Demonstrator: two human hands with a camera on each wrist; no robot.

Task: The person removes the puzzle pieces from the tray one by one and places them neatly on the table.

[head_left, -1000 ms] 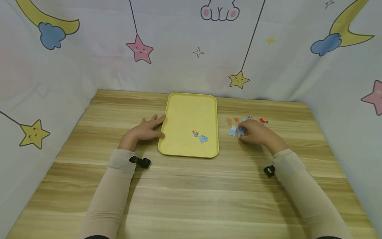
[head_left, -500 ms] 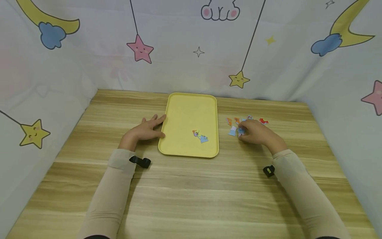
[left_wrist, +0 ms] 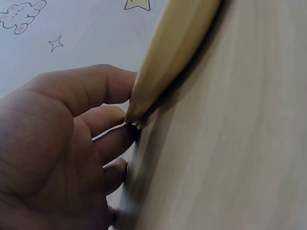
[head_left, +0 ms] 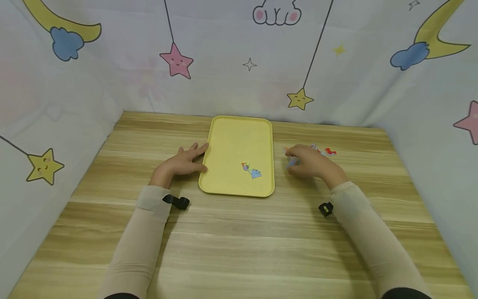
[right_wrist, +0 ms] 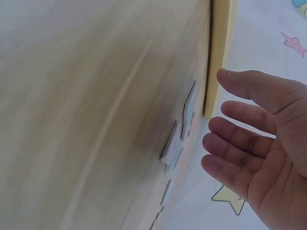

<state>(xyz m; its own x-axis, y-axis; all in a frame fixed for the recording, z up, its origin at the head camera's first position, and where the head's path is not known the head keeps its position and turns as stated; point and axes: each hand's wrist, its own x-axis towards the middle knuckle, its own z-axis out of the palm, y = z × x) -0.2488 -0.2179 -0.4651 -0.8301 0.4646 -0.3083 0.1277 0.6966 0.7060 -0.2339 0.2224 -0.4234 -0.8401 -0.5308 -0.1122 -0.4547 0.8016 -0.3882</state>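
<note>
The yellow tray (head_left: 237, 141) lies flat, with two small puzzle pieces, one light blue (head_left: 255, 173), near its lower right. My left hand (head_left: 180, 162) rests at the tray's left edge, thumb and fingers touching the rim; the left wrist view shows the fingertips (left_wrist: 128, 136) against the tray's side. Right of the tray, my right hand (head_left: 311, 162) hovers over several loose pieces, hiding some. In the right wrist view the right hand (right_wrist: 254, 129) has its fingers loosely bent, holding nothing, beside the pieces (right_wrist: 170, 143).
A red piece (head_left: 330, 152) lies beyond the right hand at the right end of the pieces. The wooden table (head_left: 239, 241) meets a white patterned cloth (head_left: 224, 91) at its back and sides.
My right hand has moved left over the pieces, toward the tray, and its thumb and fingers are spread wider. My left hand and the tray have stayed in place.
</note>
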